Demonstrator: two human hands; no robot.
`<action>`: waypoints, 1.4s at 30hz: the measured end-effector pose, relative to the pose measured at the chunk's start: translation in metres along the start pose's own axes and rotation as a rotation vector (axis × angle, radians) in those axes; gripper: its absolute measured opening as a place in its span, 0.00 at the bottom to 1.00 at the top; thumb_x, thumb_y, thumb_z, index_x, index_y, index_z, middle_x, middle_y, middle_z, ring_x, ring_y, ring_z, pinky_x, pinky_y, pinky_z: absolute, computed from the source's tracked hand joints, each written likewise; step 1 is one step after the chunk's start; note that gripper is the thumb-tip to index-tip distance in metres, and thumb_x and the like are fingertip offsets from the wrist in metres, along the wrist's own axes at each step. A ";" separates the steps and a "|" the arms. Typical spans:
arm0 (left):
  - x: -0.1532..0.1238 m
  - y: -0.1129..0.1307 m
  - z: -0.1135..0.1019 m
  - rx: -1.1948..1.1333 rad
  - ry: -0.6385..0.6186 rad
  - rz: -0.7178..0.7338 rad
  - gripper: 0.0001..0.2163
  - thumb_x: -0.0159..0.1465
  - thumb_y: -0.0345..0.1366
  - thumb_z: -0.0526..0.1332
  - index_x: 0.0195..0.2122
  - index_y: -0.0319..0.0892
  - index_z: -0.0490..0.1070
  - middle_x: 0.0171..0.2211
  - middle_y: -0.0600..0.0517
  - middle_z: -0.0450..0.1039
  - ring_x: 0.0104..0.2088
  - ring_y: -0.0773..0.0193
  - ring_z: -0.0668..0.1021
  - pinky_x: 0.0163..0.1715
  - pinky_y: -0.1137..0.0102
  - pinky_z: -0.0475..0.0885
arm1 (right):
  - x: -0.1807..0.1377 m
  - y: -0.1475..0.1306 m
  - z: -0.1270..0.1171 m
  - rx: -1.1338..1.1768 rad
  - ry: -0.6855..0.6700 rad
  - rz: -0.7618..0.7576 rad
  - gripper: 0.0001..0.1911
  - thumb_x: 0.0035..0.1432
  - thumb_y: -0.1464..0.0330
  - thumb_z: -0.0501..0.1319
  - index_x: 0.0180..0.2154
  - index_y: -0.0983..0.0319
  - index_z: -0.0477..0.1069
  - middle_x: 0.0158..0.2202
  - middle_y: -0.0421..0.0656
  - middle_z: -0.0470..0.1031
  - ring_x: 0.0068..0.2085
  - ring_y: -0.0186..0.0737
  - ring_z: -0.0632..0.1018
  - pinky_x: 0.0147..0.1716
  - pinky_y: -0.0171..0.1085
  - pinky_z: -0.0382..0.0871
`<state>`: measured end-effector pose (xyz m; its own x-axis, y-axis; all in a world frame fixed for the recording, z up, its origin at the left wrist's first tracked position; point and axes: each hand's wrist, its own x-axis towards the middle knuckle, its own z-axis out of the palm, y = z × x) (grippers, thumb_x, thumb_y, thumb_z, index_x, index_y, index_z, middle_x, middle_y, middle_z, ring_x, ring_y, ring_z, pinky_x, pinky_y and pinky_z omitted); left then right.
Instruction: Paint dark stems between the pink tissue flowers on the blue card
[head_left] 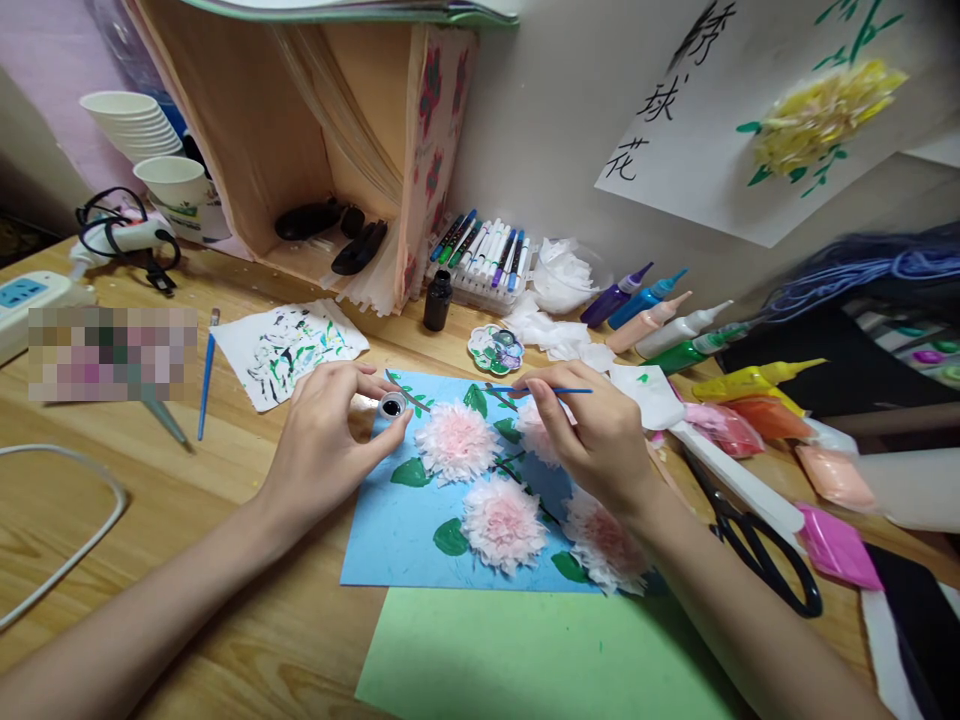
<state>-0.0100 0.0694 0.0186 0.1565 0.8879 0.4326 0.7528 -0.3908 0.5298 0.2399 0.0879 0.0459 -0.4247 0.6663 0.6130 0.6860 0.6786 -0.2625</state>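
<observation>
1. Grip of the right hand [600,425] is clamped on a thin blue brush [574,390], thumb and forefinger together around its handle.
2. Long and nearly level, the brush runs left to right above the far part of the blue sheet [397,550]; its bristle end points left, its handle end juts out right of the fingers.
3. Left of the bristle end, about as far back, is a small cap [392,397] of dark liquid, with a gap between.
4. Left hand [322,420] pinches that cap, thumb and fingertips held apart by its width, mouth upward, over the sheet's far left corner.
5. A green leaf [475,401] lies just beside the bristles; whether they touch the sheet, I cannot tell.
6. Pink flowers [457,442] sit nearer on the sheet, which rests on the counter [292,640].
</observation>
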 end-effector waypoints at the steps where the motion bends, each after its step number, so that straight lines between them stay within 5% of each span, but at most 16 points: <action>1: 0.000 0.000 0.000 0.000 0.000 0.000 0.06 0.58 0.36 0.64 0.34 0.45 0.66 0.38 0.52 0.76 0.47 0.56 0.75 0.49 0.57 0.67 | 0.000 0.000 0.000 -0.001 -0.002 0.003 0.11 0.65 0.71 0.52 0.34 0.62 0.72 0.29 0.43 0.78 0.32 0.38 0.77 0.32 0.36 0.71; 42: 0.001 0.001 0.000 -0.024 -0.002 0.007 0.06 0.59 0.36 0.64 0.34 0.45 0.66 0.38 0.51 0.75 0.47 0.56 0.74 0.48 0.58 0.68 | 0.000 -0.001 -0.002 -0.017 -0.013 0.016 0.10 0.65 0.71 0.53 0.33 0.62 0.71 0.28 0.43 0.78 0.32 0.38 0.77 0.32 0.36 0.70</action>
<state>-0.0088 0.0696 0.0194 0.1635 0.8855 0.4348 0.7360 -0.4030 0.5439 0.2400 0.0863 0.0479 -0.4212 0.6814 0.5986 0.7028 0.6624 -0.2596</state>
